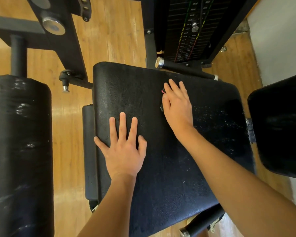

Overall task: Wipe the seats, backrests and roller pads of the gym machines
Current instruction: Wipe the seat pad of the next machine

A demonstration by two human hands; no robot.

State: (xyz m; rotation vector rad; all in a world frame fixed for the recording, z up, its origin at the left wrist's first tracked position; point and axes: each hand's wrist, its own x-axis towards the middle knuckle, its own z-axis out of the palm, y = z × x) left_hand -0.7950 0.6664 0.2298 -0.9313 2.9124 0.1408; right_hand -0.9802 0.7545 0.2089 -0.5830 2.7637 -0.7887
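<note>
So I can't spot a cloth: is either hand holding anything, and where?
The left hand lies flat on the seat, empty. The right hand presses flat on a small dark thing, mostly hidden; no grip shows.

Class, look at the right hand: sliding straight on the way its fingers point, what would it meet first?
Bare seat pad lies ahead of the right hand up to the far edge; just beyond sits the chrome-capped handle bar, probably the first obstacle, though its height is unclear.
</note>
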